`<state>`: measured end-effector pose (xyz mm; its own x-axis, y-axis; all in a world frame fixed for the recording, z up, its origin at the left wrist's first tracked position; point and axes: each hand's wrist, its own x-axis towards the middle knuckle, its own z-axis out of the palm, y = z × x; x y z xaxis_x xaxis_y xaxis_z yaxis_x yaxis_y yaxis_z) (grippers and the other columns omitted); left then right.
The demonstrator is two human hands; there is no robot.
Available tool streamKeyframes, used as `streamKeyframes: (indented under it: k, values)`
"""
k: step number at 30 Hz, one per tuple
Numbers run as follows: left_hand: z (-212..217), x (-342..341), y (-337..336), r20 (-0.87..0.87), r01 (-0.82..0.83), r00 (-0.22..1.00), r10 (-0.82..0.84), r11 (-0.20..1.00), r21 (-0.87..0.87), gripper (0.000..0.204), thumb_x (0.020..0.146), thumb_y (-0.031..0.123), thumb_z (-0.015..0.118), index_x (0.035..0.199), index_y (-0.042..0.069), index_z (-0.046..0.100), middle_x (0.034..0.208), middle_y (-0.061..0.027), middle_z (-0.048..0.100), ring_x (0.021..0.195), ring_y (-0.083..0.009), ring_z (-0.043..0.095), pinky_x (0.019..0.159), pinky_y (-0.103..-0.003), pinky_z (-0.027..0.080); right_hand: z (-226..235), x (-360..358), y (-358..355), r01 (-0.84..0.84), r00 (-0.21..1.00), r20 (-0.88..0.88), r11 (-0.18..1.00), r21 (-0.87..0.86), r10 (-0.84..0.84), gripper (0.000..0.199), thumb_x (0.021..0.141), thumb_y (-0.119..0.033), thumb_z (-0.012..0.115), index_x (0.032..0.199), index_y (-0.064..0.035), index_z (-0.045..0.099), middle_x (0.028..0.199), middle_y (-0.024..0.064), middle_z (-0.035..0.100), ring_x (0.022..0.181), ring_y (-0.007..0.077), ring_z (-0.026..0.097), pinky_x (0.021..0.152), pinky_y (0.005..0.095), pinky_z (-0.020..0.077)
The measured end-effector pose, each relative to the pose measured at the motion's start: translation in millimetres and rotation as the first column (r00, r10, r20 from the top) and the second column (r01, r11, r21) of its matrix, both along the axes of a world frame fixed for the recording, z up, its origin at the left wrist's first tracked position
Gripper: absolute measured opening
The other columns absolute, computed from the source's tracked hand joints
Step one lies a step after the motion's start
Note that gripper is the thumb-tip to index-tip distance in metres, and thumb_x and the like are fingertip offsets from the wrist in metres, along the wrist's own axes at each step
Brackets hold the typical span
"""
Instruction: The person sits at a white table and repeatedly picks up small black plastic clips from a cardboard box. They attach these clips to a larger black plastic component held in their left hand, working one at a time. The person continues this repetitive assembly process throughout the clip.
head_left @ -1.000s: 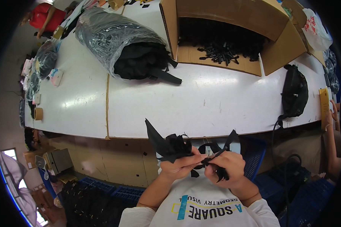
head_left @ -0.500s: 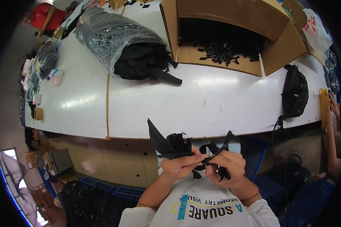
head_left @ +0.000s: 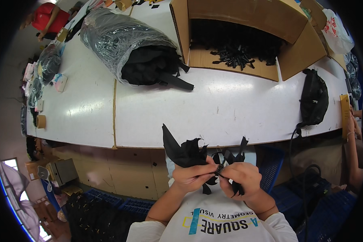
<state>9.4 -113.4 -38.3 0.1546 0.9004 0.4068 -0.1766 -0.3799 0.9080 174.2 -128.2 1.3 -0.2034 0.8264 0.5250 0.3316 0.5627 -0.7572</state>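
Close to my body, just off the table's near edge, both hands meet at chest height. Pinched closed, my left hand (head_left: 192,176) grips a bunch of black fabric (head_left: 185,153), which fans upward with one pointed flap. Black strap ends (head_left: 240,151) stick up and hang down around the closed fingers of my right hand (head_left: 243,177). Where the fingertips come together sits a small black buckle (head_left: 219,169), partly covered by them. Which fingers press on the buckle and how the strap runs through it is hard to make out.
On the white table (head_left: 161,113) lies a clear plastic bag (head_left: 121,40) stuffed with black fabric pieces. An opened cardboard box (head_left: 238,72) holds many small black plastic parts. A black waist bag (head_left: 313,99) lies at the right. Blue crates (head_left: 272,165) stand below; another person's hands (head_left: 353,121) are far right.
The fabric bunch in my left hand has tilted upright and shifted slightly right. The strap by my right hand has turned more upright, and the buckle between my fingertips shows more.
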Motion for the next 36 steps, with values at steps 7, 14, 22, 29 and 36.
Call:
streamKeyframes:
  k: [7,14,22,29,36]
  values:
    - [-2.3,-2.7,-0.9,-0.038,0.026,0.999,-0.025,1.000,0.004,0.019,0.064,-0.010,0.063,0.081,-0.005,0.067,0.077,-0.0183,0.064,0.067,-0.0203,0.062,0.062,-0.027,0.049,0.0,1.8,0.7,-0.035,0.997,0.073,0.997,0.063,0.030,0.025,0.066,0.005,0.065,0.090,-0.0013,0.059,0.073,0.0101,0.063,0.052,0.0191,0.058,0.047,0.0269,0.0462]
    - [-4.7,-4.4,-2.8,-0.074,0.032,0.997,-0.030,0.999,0.027,0.023,0.062,-0.012,0.064,0.083,-0.002,0.068,0.077,-0.0143,0.064,0.068,-0.0192,0.062,0.064,-0.027,0.049,-4.2,2.9,1.1,-0.065,0.994,0.101,0.987,0.146,0.051,0.033,0.063,-0.004,0.070,0.092,0.0048,0.058,0.076,0.0108,0.061,0.053,0.0176,0.056,0.044,0.0259,0.0450]
    - [-6.4,-7.3,-6.7,-0.157,0.054,0.987,-0.044,0.997,0.057,0.026,0.060,-0.015,0.063,0.081,-0.001,0.068,0.078,-0.0149,0.063,0.069,-0.0191,0.061,0.064,-0.027,0.049,2.8,-1.1,-1.8,-0.022,0.998,0.055,0.995,0.102,0.016,0.030,0.071,-0.006,0.074,0.095,0.0049,0.061,0.073,0.0085,0.061,0.052,0.0162,0.056,0.043,0.0245,0.0436]
    - [-3.0,-4.2,-7.2,-0.163,0.063,0.985,-0.054,0.997,0.051,0.029,0.060,-0.019,0.061,0.082,-0.001,0.068,0.077,-0.0140,0.063,0.069,-0.0187,0.061,0.065,-0.026,0.049,1.9,2.9,1.0,-0.062,0.992,0.113,0.991,0.116,0.049,0.031,0.071,-0.009,0.074,0.096,0.0055,0.063,0.069,0.0067,0.059,0.051,0.0143,0.054,0.042,0.0238,0.0419]
    - [-2.7,-3.3,-10.0,-0.190,0.026,0.982,-0.019,0.999,0.038,0.026,0.062,-0.018,0.065,0.082,-0.001,0.068,0.077,-0.0132,0.063,0.068,-0.0176,0.061,0.064,-0.025,0.049,4.3,3.6,3.0,-0.081,0.990,0.123,0.992,0.097,0.069,0.028,0.071,-0.006,0.072,0.095,0.0059,0.063,0.066,0.0064,0.058,0.050,0.0147,0.054,0.041,0.0245,0.0422]
